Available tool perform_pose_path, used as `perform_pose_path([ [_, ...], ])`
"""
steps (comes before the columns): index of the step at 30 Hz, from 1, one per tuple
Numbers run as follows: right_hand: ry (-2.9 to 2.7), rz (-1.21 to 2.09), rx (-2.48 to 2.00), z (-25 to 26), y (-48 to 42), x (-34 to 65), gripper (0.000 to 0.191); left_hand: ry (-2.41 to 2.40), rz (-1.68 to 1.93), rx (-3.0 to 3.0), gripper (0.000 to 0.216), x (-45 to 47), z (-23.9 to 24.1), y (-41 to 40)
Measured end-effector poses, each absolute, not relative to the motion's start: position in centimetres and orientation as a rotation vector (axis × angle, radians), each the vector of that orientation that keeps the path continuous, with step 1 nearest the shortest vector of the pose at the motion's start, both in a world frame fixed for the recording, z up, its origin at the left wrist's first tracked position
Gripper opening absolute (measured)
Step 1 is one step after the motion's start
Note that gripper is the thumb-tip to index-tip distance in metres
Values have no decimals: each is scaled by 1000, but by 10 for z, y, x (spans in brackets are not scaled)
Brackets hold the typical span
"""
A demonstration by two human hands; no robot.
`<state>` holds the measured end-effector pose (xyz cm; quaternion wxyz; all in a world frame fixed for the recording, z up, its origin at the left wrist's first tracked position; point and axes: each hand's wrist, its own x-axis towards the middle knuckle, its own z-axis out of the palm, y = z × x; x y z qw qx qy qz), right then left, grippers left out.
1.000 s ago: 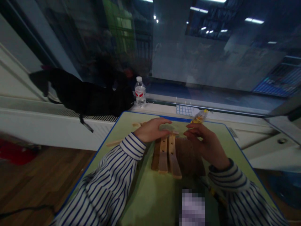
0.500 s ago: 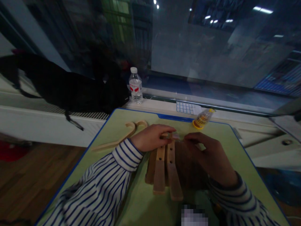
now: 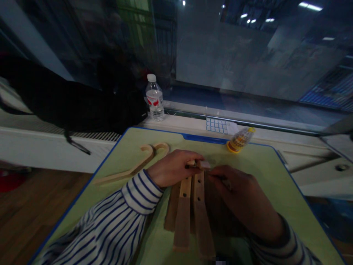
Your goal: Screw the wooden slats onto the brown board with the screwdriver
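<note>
Several flat wooden slats [image 3: 190,209] with drilled holes lie side by side on a green mat [image 3: 132,154]. My left hand [image 3: 172,170] rests on the far ends of the slats, fingers curled and pinching something small that I cannot make out. My right hand [image 3: 237,193] lies over the right side of the slats, fingers closed toward the same small thing, tips nearly touching my left fingers. Both arms wear blue-and-white striped sleeves.
Two curved wooden hook-shaped pieces [image 3: 138,165] lie on the mat's left. A yellow glue bottle [image 3: 239,140] lies at the mat's far edge, beside a sheet of blue squares [image 3: 217,126]. A water bottle [image 3: 154,98] and black bag [image 3: 68,106] sit on the sill under a window.
The view has tipped down and closer, so the slats and hands sit lower and larger. My hands have drawn together over the slat ends, fingers closing.
</note>
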<state>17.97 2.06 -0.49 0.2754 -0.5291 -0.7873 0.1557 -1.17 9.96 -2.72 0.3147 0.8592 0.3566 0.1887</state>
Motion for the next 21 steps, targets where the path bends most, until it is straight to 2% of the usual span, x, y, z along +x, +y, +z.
perform_pose_path([
  [5,-2165,452,-1473,-7,19,179,13,933,507,2236,22,-10,-28,99],
  [21,-2257,414,-1535,-8,18,177,16,1032,553,2258,26,-10,-33,96],
])
